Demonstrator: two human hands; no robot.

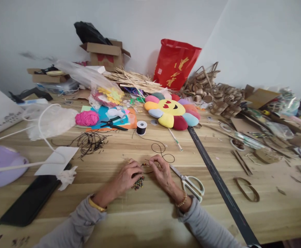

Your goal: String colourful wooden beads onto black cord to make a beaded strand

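Pinching black cord (174,159) between thumb and forefinger of the right hand (162,172). Curling the left hand (128,174) half closed near a few threaded beads (144,164); cannot tell whether gripping anything. Including loose beads (138,184), heaped on the table (140,217) just on the near side of the left thumb, closer to left than to right hand. Showing black cord roughly crosswise between both hands, looping away beyond toward the spool (141,127). Adding scissors (190,182), slanted just beside the right hand.

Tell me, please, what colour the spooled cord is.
The spooled cord is black; the head view shows it best.
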